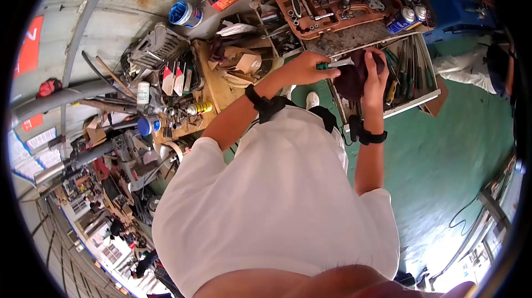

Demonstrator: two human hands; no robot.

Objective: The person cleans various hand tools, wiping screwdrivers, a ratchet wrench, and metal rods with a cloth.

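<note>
1. while my left hand [310,67] grips a green-handled tool [334,65], its pale end lies against a dark cloth [349,84], perhaps so both stay within reach of each other.
2. my right hand [375,79] grasps that cloth bunched, probably for a firmer hold.
3. below, the open drawer [411,104] keeps long-handled tools [409,73] lengthwise, likely for easy picking.
4. beyond it, a tool case [313,32] lies open, seemingly giving pieces their own places.
</note>
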